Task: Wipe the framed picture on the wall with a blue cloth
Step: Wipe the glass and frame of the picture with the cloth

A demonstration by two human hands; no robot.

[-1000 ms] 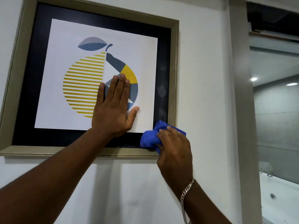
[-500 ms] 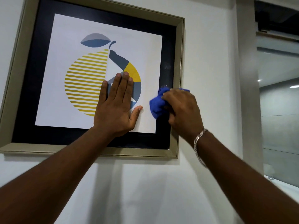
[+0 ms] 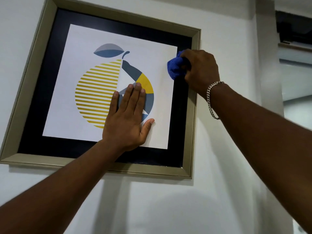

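Note:
The framed picture [image 3: 28, 85] hangs on a white wall: a dull gold frame, a black mat and a white print of a yellow-striped pear. My left hand [image 3: 127, 119] lies flat and open against the glass over the pear's lower right. My right hand [image 3: 200, 70], with a silver chain bracelet at the wrist, is closed on a bunched blue cloth [image 3: 175, 68]. The cloth presses on the glass near the upper right, at the edge between the white print and the black mat. Part of the cloth is hidden under my fingers.
Bare white wall [image 3: 152, 200] spreads below and to the right of the frame. A grey vertical post [image 3: 268, 65] runs down the right side, with a dark ceiling opening and a grey room beyond it.
My right hand has carried the blue cloth up the right side of the picture, from the lower right corner to near the upper right. The left hand has stayed flat on the glass.

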